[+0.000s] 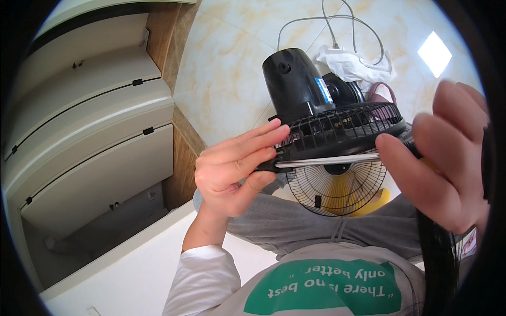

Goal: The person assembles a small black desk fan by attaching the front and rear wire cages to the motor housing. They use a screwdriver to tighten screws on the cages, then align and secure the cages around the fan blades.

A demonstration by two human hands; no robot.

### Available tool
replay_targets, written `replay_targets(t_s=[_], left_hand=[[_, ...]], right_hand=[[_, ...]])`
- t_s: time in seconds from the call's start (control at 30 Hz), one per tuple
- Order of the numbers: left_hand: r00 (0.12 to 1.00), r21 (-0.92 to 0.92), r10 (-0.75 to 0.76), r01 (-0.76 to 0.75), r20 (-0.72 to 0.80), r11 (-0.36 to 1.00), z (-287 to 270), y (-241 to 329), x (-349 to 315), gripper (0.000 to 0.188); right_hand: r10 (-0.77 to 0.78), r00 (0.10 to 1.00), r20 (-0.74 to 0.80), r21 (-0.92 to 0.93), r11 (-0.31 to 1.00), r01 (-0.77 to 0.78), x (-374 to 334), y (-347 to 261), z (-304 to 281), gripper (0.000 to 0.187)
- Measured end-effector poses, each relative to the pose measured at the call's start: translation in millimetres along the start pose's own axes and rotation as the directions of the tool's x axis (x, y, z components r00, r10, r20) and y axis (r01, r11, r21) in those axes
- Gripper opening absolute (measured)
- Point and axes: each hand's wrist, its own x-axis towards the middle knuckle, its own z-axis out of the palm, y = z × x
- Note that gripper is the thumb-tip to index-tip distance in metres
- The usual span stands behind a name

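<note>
A black desk fan lies tipped over in front of me, its motor housing pointing away and its wire grille towards me. My left hand pinches the grille's rim at the left, fingers above and thumb below. Across the rim runs the long silvery shaft of a screwdriver, its tip at a small black piece beside my left fingers. My right hand, close to the camera and blurred, curls around the handle, of which only bits of black and yellow show between the fingers.
A grey cable loops over the tiled floor, near a crumpled white cloth or bag. A shoe shows behind the fan. White cabinets line the left; something yellow sits beneath the grille.
</note>
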Motion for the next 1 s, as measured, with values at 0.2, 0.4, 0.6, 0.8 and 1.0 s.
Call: replay_targets(t_s=[0.2, 0.4, 0.6, 0.8, 1.0], left_hand=[[0.999, -0.010, 0.049, -0.049, -0.003, 0.999, 3, -2, 1, 0.024], [0.998, -0.030, 0.067, -0.067, -0.009, 0.997, 4, -4, 1, 0.025], [1.000, -0.026, 0.031, -0.031, 0.004, 0.999, 1, -1, 2, 0.024], [0.991, -0.013, -0.111, 0.110, -0.076, 0.994, 0, 4, -1, 0.025], [1.000, -0.054, 0.008, -0.009, -0.024, 0.999, 1, -4, -1, 0.026]], right_hand=[[0.433, 0.792, 0.431, 0.216, 0.803, -0.556, 3, -6, 3, 0.048], [0.379, 0.849, 0.369, 0.421, 0.746, -0.516, -18, -2, 8, 0.041], [0.373, 0.919, 0.127, 0.167, 0.905, -0.391, -23, -7, 13, 0.033], [0.230, 0.970, -0.083, 0.045, 0.973, -0.227, -13, -22, 8, 0.048], [0.418, 0.907, 0.050, 0.163, 0.893, -0.420, -7, -9, 11, 0.040]])
